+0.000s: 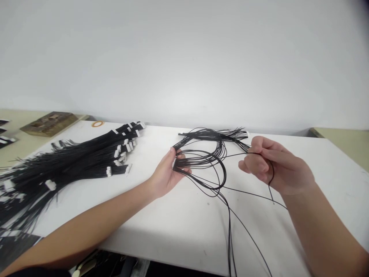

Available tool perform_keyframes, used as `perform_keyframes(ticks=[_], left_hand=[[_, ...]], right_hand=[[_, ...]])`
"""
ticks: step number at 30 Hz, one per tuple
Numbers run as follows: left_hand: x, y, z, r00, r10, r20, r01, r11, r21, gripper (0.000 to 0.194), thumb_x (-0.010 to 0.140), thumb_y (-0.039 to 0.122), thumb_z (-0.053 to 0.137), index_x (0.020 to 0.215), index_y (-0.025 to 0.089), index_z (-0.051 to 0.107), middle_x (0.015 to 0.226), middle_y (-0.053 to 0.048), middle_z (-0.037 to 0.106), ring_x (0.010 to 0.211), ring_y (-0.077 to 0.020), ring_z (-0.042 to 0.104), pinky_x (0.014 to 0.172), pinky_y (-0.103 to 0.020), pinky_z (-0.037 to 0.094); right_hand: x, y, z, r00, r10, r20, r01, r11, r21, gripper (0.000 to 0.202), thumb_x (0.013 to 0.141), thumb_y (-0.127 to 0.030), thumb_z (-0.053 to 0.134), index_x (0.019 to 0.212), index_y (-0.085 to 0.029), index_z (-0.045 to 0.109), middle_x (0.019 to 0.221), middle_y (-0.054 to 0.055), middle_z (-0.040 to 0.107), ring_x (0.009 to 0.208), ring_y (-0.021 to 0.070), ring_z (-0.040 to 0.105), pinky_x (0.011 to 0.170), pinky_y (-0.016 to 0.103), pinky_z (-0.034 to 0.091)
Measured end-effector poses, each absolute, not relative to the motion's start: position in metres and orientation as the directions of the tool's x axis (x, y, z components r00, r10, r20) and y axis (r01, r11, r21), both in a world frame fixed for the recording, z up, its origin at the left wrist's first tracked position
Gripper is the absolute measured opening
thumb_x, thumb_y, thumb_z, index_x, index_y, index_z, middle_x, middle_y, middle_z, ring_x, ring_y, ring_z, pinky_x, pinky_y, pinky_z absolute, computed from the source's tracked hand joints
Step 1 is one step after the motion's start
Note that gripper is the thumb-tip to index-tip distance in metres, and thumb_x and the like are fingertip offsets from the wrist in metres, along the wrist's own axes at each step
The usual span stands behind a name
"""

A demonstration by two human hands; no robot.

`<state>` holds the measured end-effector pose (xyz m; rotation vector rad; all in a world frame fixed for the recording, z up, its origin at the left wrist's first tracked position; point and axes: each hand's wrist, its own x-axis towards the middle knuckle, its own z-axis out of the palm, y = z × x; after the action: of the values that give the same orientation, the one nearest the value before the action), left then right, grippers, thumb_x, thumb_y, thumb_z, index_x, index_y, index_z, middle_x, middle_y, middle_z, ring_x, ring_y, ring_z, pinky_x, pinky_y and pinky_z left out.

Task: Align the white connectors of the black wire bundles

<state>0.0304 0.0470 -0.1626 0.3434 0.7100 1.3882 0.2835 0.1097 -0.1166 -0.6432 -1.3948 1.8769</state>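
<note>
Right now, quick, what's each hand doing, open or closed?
Left hand: closed around a looped bundle of black wires.
Right hand: closed, pinching a single black wire.

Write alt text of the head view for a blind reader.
A person's left hand holds a looped bundle of thin black wires over a white table while the right hand pinches a single wire. A heap of black wires with white connectors lies to the left.
</note>
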Motion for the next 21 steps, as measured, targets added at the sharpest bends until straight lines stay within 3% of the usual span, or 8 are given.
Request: perform_keyframes(ticks=[5,8,11,17,21], left_hand=[[0.029,0.051,-0.165,0.005,0.96,-0.279,-0.793,0.173,0.584,0.022,0.083,0.039,0.057,0.079,0.019,0.049,0.068,0.004,0.048,0.05,-0.0078,0.046,0.055,-0.025,0.046],[0.026,0.053,-0.166,-0.033,0.952,-0.304,-0.8,0.157,0.579,0.022,0.083,0.039,0.056,0.079,0.019,0.049,0.067,0.004,0.049,0.048,-0.0081,0.046,0.055,-0.027,0.047],[0.025,0.054,-0.167,-0.056,0.945,-0.322,-0.805,0.148,0.574,0.021,0.085,0.038,0.053,0.079,0.018,0.05,0.067,0.004,0.05,0.046,-0.0077,0.045,0.055,-0.027,0.047],[0.024,0.055,-0.167,-0.055,0.944,-0.326,-0.805,0.151,0.574,0.024,0.087,0.04,0.049,0.078,0.017,0.05,0.067,0.004,0.05,0.043,-0.0065,0.044,0.054,-0.027,0.048],[0.024,0.054,-0.167,-0.053,0.948,-0.315,-0.785,0.155,0.599,0.023,0.086,0.041,0.05,0.08,0.018,0.05,0.068,0.004,0.05,0.042,-0.0063,0.043,0.053,-0.027,0.048]], right_hand=[[0.303,0.118,-0.117,-0.773,0.616,-0.155,-0.015,-0.263,-0.965,0.01,0.076,-0.031,0.061,0.077,-0.022,0.058,0.059,0.002,0.06,0.045,0.0161,0.054,0.046,0.031,0.04],[0.314,0.122,-0.121,-0.817,0.568,-0.098,-0.064,-0.258,-0.964,0.003,0.076,-0.023,0.06,0.078,-0.022,0.059,0.064,0.001,0.063,0.038,0.0143,0.054,0.049,0.032,0.041],[0.318,0.123,-0.124,-0.754,0.656,0.007,-0.165,-0.179,-0.97,0.006,0.075,-0.021,0.064,0.077,-0.024,0.06,0.061,-0.003,0.061,0.035,0.0094,0.05,0.054,0.032,0.042],[0.312,0.128,-0.128,-0.524,0.836,0.159,-0.316,-0.017,-0.949,0.013,0.07,-0.038,0.075,0.072,-0.031,0.065,0.051,-0.008,0.052,0.037,0.0069,0.039,0.068,0.037,0.049],[0.307,0.132,-0.125,-0.465,0.86,0.209,-0.36,0.031,-0.932,0.013,0.067,-0.047,0.075,0.068,-0.036,0.069,0.069,-0.004,0.056,0.061,0.0118,0.055,0.071,0.033,0.05]])
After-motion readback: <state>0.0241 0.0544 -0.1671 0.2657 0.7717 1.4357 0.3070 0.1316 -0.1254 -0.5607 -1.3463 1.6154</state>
